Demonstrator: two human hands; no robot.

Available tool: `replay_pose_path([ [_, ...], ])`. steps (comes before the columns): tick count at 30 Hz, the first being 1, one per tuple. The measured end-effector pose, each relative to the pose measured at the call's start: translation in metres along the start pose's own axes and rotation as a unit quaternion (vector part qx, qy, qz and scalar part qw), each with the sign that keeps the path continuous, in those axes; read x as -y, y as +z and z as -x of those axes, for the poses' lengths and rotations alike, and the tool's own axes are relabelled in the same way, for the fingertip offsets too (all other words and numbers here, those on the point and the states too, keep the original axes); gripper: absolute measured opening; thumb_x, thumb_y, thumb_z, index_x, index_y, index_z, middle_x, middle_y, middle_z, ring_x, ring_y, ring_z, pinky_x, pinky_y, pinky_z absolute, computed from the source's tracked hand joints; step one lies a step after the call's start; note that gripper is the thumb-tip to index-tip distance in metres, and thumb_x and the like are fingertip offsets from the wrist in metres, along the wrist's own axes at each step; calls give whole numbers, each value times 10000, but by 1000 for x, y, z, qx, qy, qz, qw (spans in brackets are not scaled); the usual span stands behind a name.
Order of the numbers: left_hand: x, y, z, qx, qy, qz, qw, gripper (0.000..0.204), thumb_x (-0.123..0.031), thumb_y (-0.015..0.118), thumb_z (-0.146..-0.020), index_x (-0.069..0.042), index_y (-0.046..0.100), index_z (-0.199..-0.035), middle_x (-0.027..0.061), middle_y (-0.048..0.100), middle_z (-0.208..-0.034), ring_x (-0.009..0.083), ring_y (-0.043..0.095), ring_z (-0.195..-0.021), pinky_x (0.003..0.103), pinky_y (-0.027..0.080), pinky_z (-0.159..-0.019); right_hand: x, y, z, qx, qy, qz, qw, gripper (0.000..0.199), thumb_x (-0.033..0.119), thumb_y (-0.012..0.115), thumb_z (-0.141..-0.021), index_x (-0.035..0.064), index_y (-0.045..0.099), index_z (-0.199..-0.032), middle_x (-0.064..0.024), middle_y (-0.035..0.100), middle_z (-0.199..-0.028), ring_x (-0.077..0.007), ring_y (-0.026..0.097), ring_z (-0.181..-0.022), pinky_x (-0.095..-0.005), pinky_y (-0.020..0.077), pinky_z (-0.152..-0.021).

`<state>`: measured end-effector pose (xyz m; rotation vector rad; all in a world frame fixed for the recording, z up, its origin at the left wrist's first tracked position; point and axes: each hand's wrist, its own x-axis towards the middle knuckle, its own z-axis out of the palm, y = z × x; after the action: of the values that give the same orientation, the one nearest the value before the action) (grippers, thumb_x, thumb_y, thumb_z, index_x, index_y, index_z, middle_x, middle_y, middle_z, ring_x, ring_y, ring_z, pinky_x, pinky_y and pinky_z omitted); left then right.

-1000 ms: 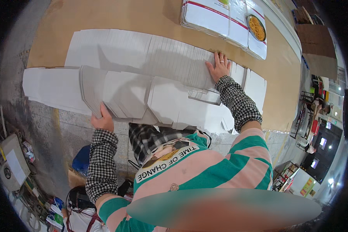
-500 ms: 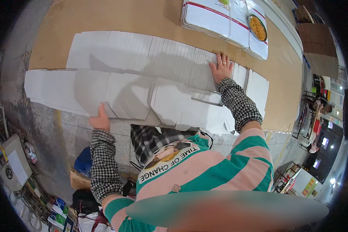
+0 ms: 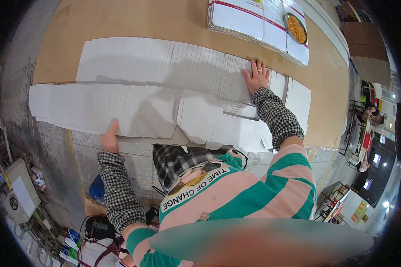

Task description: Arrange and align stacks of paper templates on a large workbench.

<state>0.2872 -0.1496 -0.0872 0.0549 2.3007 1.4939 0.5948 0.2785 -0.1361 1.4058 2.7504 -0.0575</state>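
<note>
Two overlapping rows of flat white cardboard blanks lie in front of me, a far row (image 3: 151,60) and a near row (image 3: 71,100). At the near row's front edge, my left hand (image 3: 110,138) has its thumb on top of the blanks and its other fingers mostly hidden, apparently under the edge. My right hand (image 3: 256,78) rests flat, fingers stretched out, on the right part of the far row. Larger flat blanks with cut-outs (image 3: 200,113) lie between my arms. Both forearms wear black-and-white checked sleeve covers.
Brown board (image 3: 327,102) covers the table beneath the blanks. A plastic-wrapped stack of printed white cartons (image 3: 263,26) with a noodle picture stands at the far right. On the floor at left are a grey box (image 3: 20,191) and assorted bags. Racks and a person appear far right.
The blanks above my left hand, which stood out as a darker raised section, now lie flatter in line with the near row. That hand has shifted slightly left; my right hand stays put.
</note>
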Motion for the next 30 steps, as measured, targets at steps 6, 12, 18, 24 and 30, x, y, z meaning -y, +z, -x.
replay_pose_path([
  [6, -3, 20, 30, -54, 6, -103, 993, 434, -231, 621, -790, 106, 523, -1045, 182, 591, -1017, 253, 565, -919, 333, 425, -806, 2, -2, 1, -10, -6, -4, 1000, 677, 550, 327, -843, 106, 256, -1349, -126, 214, -1409, -281, 139, -1315, -485, 56, -1052],
  [12, -5, -4, 0, 5, -8, -30, 999, 421, -232, 620, -792, 94, 535, -1043, 164, 594, -1014, 262, 571, -907, 335, 436, -790, -5, 0, -1, -2, 1, 5, 1000, 679, 551, 353, -833, 121, 259, -1350, -122, 211, -1411, -282, 145, -1314, -490, 59, -1048],
  [18, 16, 15, 22, -38, -10, -92, 995, 436, -244, 620, -788, 80, 525, -1065, 177, 588, -1032, 280, 562, -925, 348, 424, -814, -7, -2, 0, 5, -1, 0, 1000, 685, 548, 362, -828, 129, 243, -1356, -118, 204, -1414, -281, 147, -1314, -489, 57, -1050],
  [24, 16, -1, -1, 10, -18, -18, 1000, 406, -246, 608, -788, 87, 551, -1013, 201, 597, -997, 310, 566, -928, 350, 427, -815, -12, 2, 2, 10, 3, 21, 1000, 683, 560, 355, -833, 152, 228, -1365, -113, 213, -1413, -280, 157, -1311, -473, 90, -1048],
  [30, 7, 27, 36, -55, 58, -97, 992, 431, -245, 619, -778, 84, 533, -1042, 185, 597, -1006, 294, 567, -925, 354, 429, -815, -15, -3, -1, 39, 16, 35, 998, 694, 570, 350, -830, 147, 225, -1367, -121, 205, -1415, -296, 165, -1307, -475, 104, -1045],
])
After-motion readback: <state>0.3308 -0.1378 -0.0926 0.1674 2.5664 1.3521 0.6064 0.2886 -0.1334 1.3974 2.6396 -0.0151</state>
